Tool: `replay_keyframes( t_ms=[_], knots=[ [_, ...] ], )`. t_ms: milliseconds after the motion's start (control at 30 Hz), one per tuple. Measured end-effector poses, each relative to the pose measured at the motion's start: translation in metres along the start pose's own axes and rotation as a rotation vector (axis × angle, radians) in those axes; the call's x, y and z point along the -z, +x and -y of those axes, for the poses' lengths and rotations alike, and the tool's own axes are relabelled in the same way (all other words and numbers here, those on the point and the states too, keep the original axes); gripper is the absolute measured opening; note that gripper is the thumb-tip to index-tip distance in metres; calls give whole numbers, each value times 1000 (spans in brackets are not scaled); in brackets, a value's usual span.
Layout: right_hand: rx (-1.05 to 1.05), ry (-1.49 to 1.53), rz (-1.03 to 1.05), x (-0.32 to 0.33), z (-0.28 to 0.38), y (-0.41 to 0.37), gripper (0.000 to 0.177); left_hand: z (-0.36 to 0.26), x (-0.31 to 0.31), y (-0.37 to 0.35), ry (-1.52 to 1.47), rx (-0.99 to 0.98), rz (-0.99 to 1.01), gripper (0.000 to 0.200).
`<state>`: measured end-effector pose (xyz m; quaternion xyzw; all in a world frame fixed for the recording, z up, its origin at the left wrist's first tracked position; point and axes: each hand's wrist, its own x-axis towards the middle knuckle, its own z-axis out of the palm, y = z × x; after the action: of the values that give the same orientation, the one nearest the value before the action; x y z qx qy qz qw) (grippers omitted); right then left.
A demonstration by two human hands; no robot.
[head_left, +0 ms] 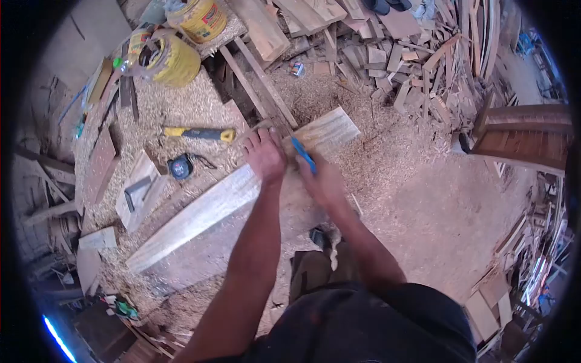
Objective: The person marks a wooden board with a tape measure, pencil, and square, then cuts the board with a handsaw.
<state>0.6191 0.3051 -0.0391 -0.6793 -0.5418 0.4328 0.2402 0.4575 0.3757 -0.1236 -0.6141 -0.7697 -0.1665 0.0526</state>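
Note:
A long, pale wooden board runs diagonally across a shavings-covered work surface. My left hand lies on the board with its fingers stretched forward, beside a narrow strip of brown wood. Close to its right, my right hand is closed around a slim blue pen-like tool, its tip angled toward the board. Motion blurs the right hand slightly. Left of the hands lie a yellow-and-black tool and a dark tape measure. A small square rests on a wood offcut.
Yellow plastic containers stand at the upper left. A large heap of wood offcuts fills the upper right, with a slatted wooden piece at the right. Shavings and dust cover the floor.

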Motion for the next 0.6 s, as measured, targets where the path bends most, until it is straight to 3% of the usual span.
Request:
replay_keyframes(
  t_ms=[100,167,267,367,400,433,467,500,600],
  knots=[
    [52,-139,1,15,10,-10,44,-3,11,0,-3,19,84,34],
    [-63,-18,36,64,-5,-102,50,-5,8,1,-21,-10,1,32],
    [-59,83,-11,116,-12,-219,42,-3,8,-3,-34,11,-15,31],
    [-177,-52,98,93,-4,-171,43,-6,9,8,-28,23,7,30],
    [-29,-119,27,53,-40,-124,45,-5,10,7,-26,26,11,30],
    [-67,-25,-13,25,-35,-76,45,-6,12,2,-28,37,19,30],
    [44,23,-48,9,-19,-30,46,-6,12,2,-26,27,1,29],
    [80,-108,-110,-1,2,2,46,-4,10,2,-23,19,-13,28],
    [39,-114,-8,9,7,-6,42,-2,11,-2,-50,0,1,27]
  ],
)
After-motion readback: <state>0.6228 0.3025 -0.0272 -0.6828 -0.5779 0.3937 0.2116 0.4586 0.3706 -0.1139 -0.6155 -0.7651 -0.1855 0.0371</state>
